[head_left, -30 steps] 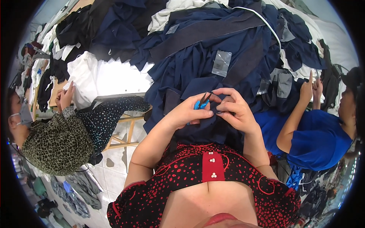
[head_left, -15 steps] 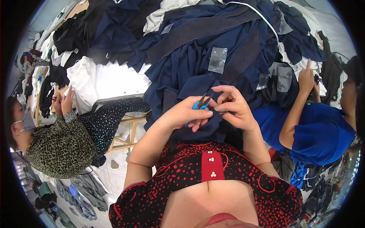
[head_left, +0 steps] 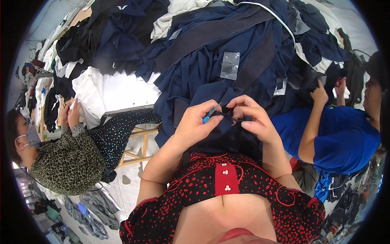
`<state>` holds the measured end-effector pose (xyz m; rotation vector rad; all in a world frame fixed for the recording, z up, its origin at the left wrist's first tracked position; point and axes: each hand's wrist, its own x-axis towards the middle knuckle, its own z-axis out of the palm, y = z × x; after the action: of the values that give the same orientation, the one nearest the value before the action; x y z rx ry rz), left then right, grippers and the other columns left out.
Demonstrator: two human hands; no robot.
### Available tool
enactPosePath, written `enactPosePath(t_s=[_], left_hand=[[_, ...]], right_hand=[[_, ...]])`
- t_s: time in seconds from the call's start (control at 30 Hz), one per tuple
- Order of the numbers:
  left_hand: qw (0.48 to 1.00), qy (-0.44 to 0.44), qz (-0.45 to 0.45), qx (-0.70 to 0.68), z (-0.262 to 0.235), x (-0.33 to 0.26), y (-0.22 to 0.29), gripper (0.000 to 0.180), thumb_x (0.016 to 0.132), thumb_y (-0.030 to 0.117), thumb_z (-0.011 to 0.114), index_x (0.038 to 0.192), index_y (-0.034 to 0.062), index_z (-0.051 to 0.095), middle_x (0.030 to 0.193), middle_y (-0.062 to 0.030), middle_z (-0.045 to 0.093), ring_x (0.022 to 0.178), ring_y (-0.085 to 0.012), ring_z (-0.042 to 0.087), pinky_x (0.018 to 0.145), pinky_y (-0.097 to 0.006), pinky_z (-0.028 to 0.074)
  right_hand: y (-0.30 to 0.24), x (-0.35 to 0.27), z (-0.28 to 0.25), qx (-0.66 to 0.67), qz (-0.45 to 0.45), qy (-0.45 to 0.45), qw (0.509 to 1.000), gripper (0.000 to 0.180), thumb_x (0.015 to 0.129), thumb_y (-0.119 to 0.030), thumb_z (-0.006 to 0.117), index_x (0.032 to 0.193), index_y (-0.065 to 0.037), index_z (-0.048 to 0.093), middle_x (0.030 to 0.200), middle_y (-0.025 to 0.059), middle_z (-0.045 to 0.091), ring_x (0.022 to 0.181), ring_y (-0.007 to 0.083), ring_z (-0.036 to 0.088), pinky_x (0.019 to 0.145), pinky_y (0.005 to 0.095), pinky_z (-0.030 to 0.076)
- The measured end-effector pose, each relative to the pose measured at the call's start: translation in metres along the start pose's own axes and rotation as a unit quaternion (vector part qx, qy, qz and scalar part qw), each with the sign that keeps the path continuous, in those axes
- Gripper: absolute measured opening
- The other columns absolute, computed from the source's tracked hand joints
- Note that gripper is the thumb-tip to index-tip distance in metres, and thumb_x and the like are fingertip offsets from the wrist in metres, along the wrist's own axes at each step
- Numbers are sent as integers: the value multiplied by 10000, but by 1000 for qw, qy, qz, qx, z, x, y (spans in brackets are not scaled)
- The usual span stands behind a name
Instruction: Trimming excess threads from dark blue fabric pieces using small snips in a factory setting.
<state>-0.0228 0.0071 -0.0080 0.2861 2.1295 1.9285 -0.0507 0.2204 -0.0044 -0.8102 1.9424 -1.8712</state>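
My left hand (head_left: 195, 124) is closed around small thread snips (head_left: 209, 114) with a blue handle, their dark blades pointing up and away. Its thumb and fingertips also meet the edge of a navy cloth piece (head_left: 211, 89). Opposite it, my right hand (head_left: 258, 122) is curled, its thumb and fingers pinching the same dark cloth. The cloth hangs between both hands over my lap, and the exact spot pinched is partly hidden by fingers.
A large heap of navy cloth (head_left: 195, 67) with dark strips lies ahead. White cloth (head_left: 90, 91) sits on a white table (head_left: 130, 91) to the left. One co-worker (head_left: 67, 158) in leopard print sits left; another (head_left: 337, 138) in blue sits right.
The snips have turned in my left hand, now showing less of the blue handle. Both hands have closed in on the cloth edge. The right co-worker's hands have shifted, holding dark cloth.
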Motion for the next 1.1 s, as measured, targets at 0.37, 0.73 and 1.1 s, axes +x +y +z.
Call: enactPosePath(t_s=[0.37,0.73,1.1], left_hand=[[1000,23,-11,3,-7,-3,-2,104,798,89,621,825,13,556,653,-29,508,576,-104,465,533,-267,382],[998,40,-26,-28,-5,-5,-4,77,801,109,639,821,60,583,668,61,486,564,-5,424,465,-176,320],[998,56,-19,17,-13,-5,1,124,799,104,624,815,10,545,630,-25,460,619,-68,425,566,-238,370]], right_hand=[[7,2,9,-71,-20,166,983,193,903,-132,512,826,32,578,908,91,555,761,155,558,697,255,436],[-4,2,8,22,77,31,996,171,886,-171,556,910,-3,544,772,55,579,638,91,548,580,224,425],[-8,9,1,-24,76,130,988,173,907,-137,541,800,-1,548,677,13,543,581,56,504,518,194,403]])
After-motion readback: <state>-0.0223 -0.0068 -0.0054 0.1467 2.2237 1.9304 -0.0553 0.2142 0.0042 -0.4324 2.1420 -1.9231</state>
